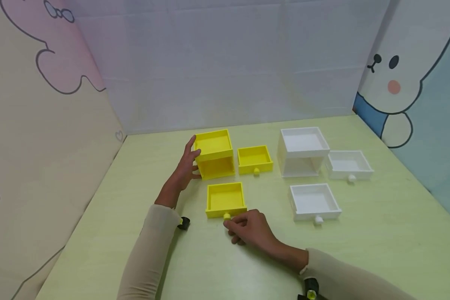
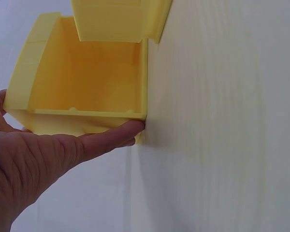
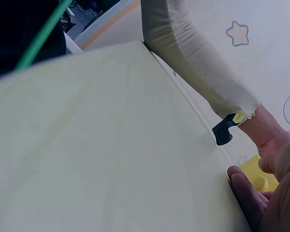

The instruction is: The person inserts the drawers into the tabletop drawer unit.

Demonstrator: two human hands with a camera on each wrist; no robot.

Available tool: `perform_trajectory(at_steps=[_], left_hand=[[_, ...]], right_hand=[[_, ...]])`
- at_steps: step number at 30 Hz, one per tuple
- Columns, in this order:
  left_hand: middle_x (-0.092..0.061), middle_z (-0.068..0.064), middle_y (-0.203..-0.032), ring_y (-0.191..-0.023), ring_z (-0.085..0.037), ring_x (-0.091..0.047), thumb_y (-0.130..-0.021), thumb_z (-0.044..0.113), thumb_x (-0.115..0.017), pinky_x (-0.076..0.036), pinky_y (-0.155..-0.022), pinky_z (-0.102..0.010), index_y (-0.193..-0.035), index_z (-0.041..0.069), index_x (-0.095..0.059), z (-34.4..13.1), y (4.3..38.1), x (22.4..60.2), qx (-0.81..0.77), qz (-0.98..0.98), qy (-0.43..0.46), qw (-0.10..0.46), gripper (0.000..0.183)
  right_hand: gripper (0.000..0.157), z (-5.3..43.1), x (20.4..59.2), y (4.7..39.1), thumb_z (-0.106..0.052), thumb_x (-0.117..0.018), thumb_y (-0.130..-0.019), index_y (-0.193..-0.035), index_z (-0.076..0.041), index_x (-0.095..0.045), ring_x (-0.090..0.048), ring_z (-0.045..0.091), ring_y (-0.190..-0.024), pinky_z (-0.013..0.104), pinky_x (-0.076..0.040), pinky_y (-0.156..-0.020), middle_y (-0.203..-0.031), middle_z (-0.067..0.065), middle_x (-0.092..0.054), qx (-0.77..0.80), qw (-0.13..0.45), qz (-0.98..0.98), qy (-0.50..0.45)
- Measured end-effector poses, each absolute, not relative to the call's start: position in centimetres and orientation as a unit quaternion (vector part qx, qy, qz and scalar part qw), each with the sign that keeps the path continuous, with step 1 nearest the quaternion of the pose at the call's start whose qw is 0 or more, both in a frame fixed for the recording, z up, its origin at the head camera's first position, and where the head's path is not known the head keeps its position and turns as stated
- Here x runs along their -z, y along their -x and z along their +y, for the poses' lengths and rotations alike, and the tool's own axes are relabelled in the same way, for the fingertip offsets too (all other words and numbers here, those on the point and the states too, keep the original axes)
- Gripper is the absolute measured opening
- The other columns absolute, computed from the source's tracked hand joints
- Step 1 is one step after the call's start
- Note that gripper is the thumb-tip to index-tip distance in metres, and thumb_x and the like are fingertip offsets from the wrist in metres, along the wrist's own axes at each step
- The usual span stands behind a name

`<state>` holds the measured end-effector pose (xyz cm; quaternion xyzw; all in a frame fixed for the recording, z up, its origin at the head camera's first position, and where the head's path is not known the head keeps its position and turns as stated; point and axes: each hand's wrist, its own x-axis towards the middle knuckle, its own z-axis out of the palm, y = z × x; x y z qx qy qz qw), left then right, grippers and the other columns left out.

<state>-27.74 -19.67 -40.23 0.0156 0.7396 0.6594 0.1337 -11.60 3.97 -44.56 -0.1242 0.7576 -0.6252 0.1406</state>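
Observation:
My left hand [image 1: 185, 168] lies along the left side of a yellow cabinet [image 1: 214, 156], fingers spread over its side wall and thumb at the upper front edge. In the left wrist view, a fingertip of that hand reaches the cabinet's bottom front corner; the cabinet's front opening [image 2: 96, 77] shows its hollow inside. A yellow drawer [image 1: 225, 196] sits on the table before the cabinet, its round knob [image 1: 226, 216] facing me. My right hand [image 1: 253, 229] is at this knob. In the right wrist view its thumb and finger stand apart, the knob [image 3: 261, 182] showing between them.
A second yellow drawer [image 1: 254, 159] lies right of the yellow cabinet. Farther right stand a white cabinet [image 1: 303, 151] and two white drawers, one beside it [image 1: 349, 163] and one in front [image 1: 315, 201]. Cloth walls edge the pale table [image 1: 393, 233] at the back and sides.

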Motion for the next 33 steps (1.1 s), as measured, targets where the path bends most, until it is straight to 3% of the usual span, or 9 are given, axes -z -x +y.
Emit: perform_trajectory(at_steps=[8,17,25,33], left_hand=[[-0.002,-0.008,-0.165,-0.139,-0.057,-0.027,-0.105,0.047,-0.037,-0.035,-0.102,-0.069,-0.154,0.055,-0.005,-19.6,27.6,40.1,-0.657,0.743,-0.024,0.126,0.059],[-0.005,-0.009,-0.165,-0.138,-0.057,-0.028,-0.104,0.046,-0.037,-0.034,-0.102,-0.069,-0.154,0.054,-0.005,-19.5,27.4,40.6,-0.656,0.743,-0.019,0.127,0.060],[-0.004,-0.007,-0.165,-0.138,-0.057,-0.028,-0.104,0.047,-0.038,-0.035,-0.102,-0.069,-0.154,0.054,-0.006,-19.5,27.4,40.5,-0.653,0.747,-0.016,0.124,0.060],[0.000,-0.008,-0.166,-0.138,-0.059,-0.027,-0.106,0.044,-0.036,-0.035,-0.102,-0.069,-0.155,0.051,-0.005,-19.6,27.3,40.0,-0.656,0.744,-0.022,0.124,0.059]], right_hand=[[0.022,3.2,44.8,12.0,-0.013,-0.069,-0.094,-0.089,0.007,-0.076,-0.070,0.034,-0.059,0.035,-0.057,-0.052,-0.074,0.018,-0.072,0.635,0.118,0.753,0.122],[0.028,3.0,45.0,12.0,-0.022,-0.072,-0.093,-0.084,0.003,-0.076,-0.070,0.021,-0.057,0.030,-0.057,-0.053,-0.072,0.011,-0.072,0.634,0.115,0.756,0.114],[0.024,2.7,45.2,12.5,-0.017,-0.070,-0.094,-0.091,0.006,-0.076,-0.071,0.021,-0.060,0.030,-0.057,-0.055,-0.076,0.011,-0.073,0.641,0.103,0.753,0.106],[0.022,2.5,44.8,12.7,-0.016,-0.071,-0.093,-0.087,0.005,-0.077,-0.072,0.022,-0.064,0.028,-0.058,-0.059,-0.076,0.012,-0.073,0.650,0.091,0.749,0.091]])
